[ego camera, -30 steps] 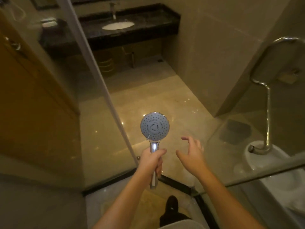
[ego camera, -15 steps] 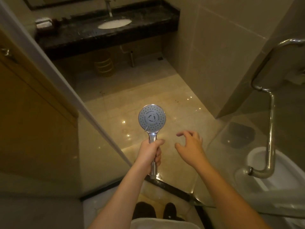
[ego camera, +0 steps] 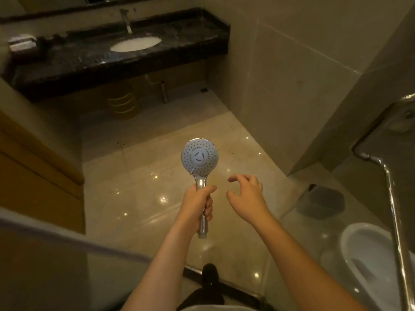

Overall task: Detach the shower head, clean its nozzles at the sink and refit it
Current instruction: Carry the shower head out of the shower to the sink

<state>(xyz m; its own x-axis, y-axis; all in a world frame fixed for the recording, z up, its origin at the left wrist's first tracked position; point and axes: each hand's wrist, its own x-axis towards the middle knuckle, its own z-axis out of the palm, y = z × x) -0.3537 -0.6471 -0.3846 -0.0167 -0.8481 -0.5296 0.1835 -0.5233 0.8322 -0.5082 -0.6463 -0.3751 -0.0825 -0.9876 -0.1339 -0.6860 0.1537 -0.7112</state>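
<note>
We find the left hand (ego camera: 197, 204) extended forward, fingers wrapped round the chrome handle of one shower head (ego camera: 199, 157), held upright over the floor with its nozzle face toward us. The right hand (ego camera: 246, 194) hovers just beside it, fingers loosely curled and spread, holding nothing. One sink (ego camera: 135, 44) sits well apart, in the dark counter (ego camera: 89, 57).

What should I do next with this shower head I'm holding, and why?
Probably carry it forward to the sink. The shower head is already detached, with no hose at its handle end, gripped by your left hand, while your right hand is free. The sink sits across the floor, so the nozzles cannot be rinsed from here.
</note>
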